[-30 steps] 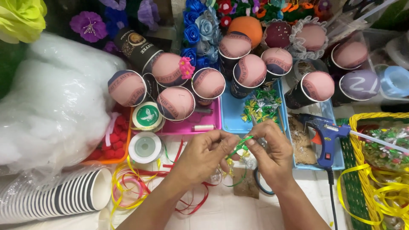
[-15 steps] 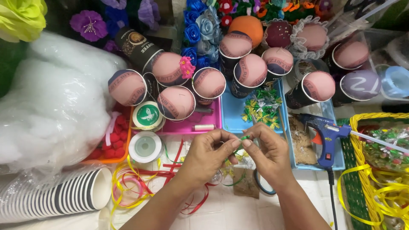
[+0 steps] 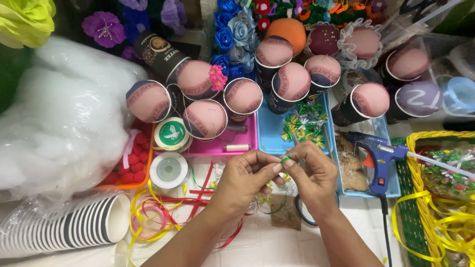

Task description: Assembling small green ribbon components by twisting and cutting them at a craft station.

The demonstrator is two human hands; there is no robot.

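Left hand (image 3: 246, 179) and right hand (image 3: 311, 174) meet fingertip to fingertip, both pinching a small green ribbon piece (image 3: 286, 159) taut above loose ribbons (image 3: 163, 210), near the blue glue gun (image 3: 377, 157).

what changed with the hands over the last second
Both hands closed together: left hand and right hand now pinch one small green ribbon piece between the fingertips, earlier held slightly apart. The blue glue gun and stacked striped paper cups stayed put.

Twelve dark paper cups topped with pink fabric domes (image 3: 149, 101), two ribbon spools (image 3: 169, 169), one blue glue gun (image 3: 378, 157), two hands (image 3: 246, 176).
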